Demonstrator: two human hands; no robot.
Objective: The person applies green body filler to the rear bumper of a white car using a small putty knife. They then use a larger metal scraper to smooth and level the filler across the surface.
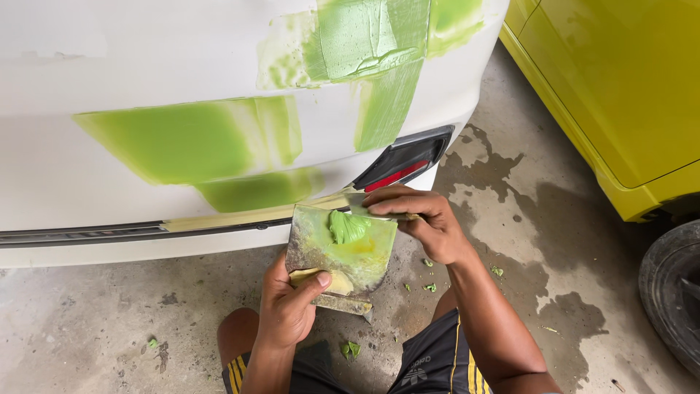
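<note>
My left hand (pixel 288 306) grips a flat metal mixing board (pixel 368 259) by its lower edge, thumb on top. A lump of green body filler (pixel 346 228) sits on the board's upper part. My right hand (pixel 426 219) holds a thin metal spreader (pixel 361 206) at the board's top edge, touching the filler. Just above stands a white car bumper (pixel 87 168) with wide green filler patches (pixel 175 142), some wet and thick near the top (pixel 368 44). A strip of tan masking tape (pixel 240 217) runs along the bumper's lower seam.
A red reflector (pixel 397 174) in a black recess sits at the bumper's corner. A yellow car (pixel 612 95) and its tyre (pixel 674 292) stand at the right. The concrete floor (pixel 109 321) has dark wet stains and small green filler scraps. My knees are below.
</note>
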